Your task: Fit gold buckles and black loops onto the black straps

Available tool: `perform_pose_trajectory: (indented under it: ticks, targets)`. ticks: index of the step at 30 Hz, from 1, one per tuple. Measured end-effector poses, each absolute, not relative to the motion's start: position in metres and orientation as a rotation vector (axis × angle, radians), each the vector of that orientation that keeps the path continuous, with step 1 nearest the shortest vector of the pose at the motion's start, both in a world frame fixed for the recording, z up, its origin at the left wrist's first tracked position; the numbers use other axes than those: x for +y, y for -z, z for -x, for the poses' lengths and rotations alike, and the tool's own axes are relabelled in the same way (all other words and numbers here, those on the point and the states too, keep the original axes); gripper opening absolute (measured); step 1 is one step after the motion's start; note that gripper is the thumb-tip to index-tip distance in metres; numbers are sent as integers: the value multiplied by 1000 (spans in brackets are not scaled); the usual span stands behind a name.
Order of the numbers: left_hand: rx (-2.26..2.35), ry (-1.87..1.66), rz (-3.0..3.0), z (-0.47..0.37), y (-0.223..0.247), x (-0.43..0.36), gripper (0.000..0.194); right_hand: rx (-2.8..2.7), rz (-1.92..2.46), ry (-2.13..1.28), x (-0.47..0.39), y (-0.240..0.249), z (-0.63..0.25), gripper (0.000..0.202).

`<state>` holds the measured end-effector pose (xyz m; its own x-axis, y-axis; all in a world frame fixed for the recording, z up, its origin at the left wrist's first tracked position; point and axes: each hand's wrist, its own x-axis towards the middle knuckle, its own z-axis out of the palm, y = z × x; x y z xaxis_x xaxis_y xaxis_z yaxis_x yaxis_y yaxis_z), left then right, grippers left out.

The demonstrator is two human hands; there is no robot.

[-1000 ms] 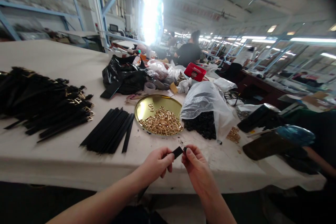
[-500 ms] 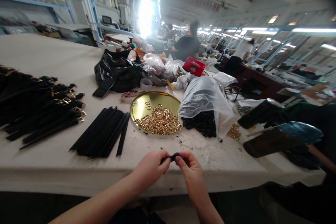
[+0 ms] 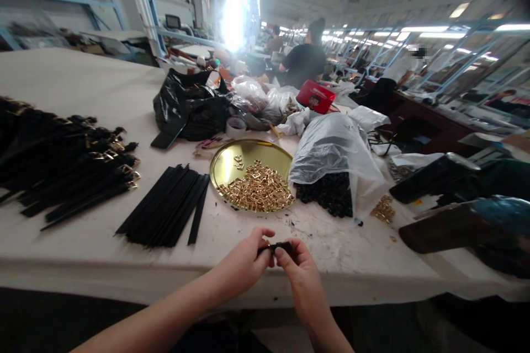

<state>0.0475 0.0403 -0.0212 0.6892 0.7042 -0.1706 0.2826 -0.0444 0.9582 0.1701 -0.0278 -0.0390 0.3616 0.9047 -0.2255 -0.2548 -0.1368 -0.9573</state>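
Note:
Near the table's front edge, my left hand (image 3: pixel 251 256) and my right hand (image 3: pixel 301 267) meet around a small black strip (image 3: pixel 282 246). My right fingers pinch the strip from the right. The fingers of my left hand close on its left end, the index finger raised, with a bit of gold metal showing between the hands. Just beyond them a round gold tray (image 3: pixel 223 157) holds a heap of small gold buckles (image 3: pixel 259 190). Flat black strips (image 3: pixel 159 207) lie in a stack left of the tray.
Black straps with gold buckles (image 3: pixel 83 165) are piled at the left. Right of the tray, a clear plastic bag (image 3: pixel 331 140) spills black pieces (image 3: pixel 325 194). Dark rolls (image 3: pixel 451 226) lie at the right. Behind are a black bag (image 3: pixel 190 105), tape (image 3: pixel 236 127) and a red packet (image 3: pixel 315 97).
My left index finger has lifted away from the strip, and gold metal now shows between the hands. The whole view has shifted slightly, with the table items appearing further right.

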Motion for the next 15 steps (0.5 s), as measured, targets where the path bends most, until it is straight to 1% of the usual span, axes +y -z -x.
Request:
perform_pose_trajectory:
  ticks: [4, 10, 13, 15]
  targets:
    - [829, -403, -1645, -45, 22, 38, 28, -691, 1339, -1113, -28, 37, -166, 26]
    - [823, -397, -1694, -45, 16, 35, 27, -680, 1269, -1203, -34, 36, -169, 23]
    - [801, -369, -1594, -44, 14, 36, 25, -549, 1133, -1197, -40, 35, -171, 32]
    - [801, -371, -1570, -44, 15, 34, 24, -456, 1074, -1229, -43, 35, -171, 32]
